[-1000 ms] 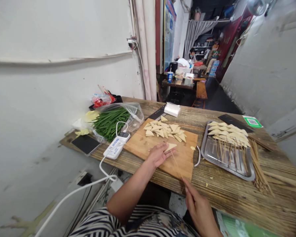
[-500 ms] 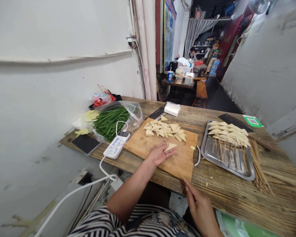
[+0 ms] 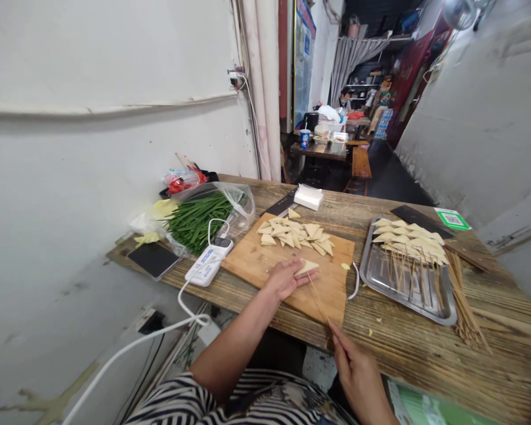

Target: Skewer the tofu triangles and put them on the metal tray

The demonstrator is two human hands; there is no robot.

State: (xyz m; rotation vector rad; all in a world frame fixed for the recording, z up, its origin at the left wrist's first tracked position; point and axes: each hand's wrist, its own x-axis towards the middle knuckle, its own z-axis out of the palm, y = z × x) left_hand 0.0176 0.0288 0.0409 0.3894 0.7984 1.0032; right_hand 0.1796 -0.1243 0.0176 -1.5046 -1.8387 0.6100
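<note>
My left hand [image 3: 287, 278] pinches a pale triangular tofu slice [image 3: 307, 268] over the wooden cutting board [image 3: 248, 260]. In my right hand [image 3: 359, 369] is the lower end of a thin wooden skewer [image 3: 319, 302]. Its upper end meets the slice's near edge; whether the tip is inside I cannot tell. Behind my left hand lies a heap of similar tofu triangles [image 3: 296, 235]. To the right, a metal tray [image 3: 371, 274] bears skewered tofu triangles [image 3: 409, 236], their sticks pointing toward me.
Loose skewers [image 3: 462, 301] lie along the tray's right side. A knife [image 3: 281, 203] and white tissue pack [image 3: 308, 196] sit behind the board. Left are green chives [image 3: 199, 218] in a plastic bag, a white power strip [image 3: 209, 262] and a dark phone [image 3: 154, 258]. Another person sits far back.
The tofu slice in my left hand sits slightly lower and further right, showing more of itself. My right hand keeps its hold on the skewer, almost unmoved.
</note>
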